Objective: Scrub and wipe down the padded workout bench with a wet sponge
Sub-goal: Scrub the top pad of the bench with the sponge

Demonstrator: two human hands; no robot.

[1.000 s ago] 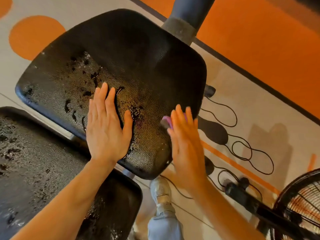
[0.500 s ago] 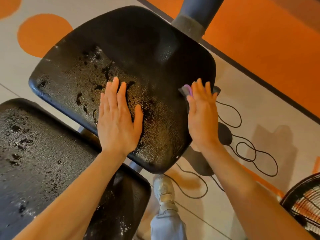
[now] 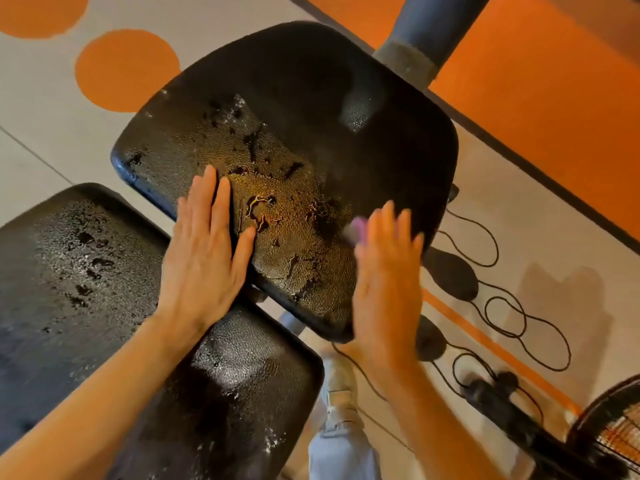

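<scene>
Black textured vinyl, beaded with water: the long back pad (image 3: 86,289) sits at 8 o'clock, and the left hand (image 3: 204,258) lies flat, fingers straight, on the seat pad (image 3: 294,133). Toward 3 o'clock the blurred right hand (image 3: 386,278) presses straight fingers onto a purple sponge (image 3: 358,228) at the pad's right edge. Black cords (image 3: 519,323) loop over the grey-and-orange floor (image 3: 554,116).

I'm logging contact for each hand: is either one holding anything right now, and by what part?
The right hand presses a purple sponge under straight fingers against the seat pad; only its end shows. The left hand rests flat, holding nothing.
</scene>
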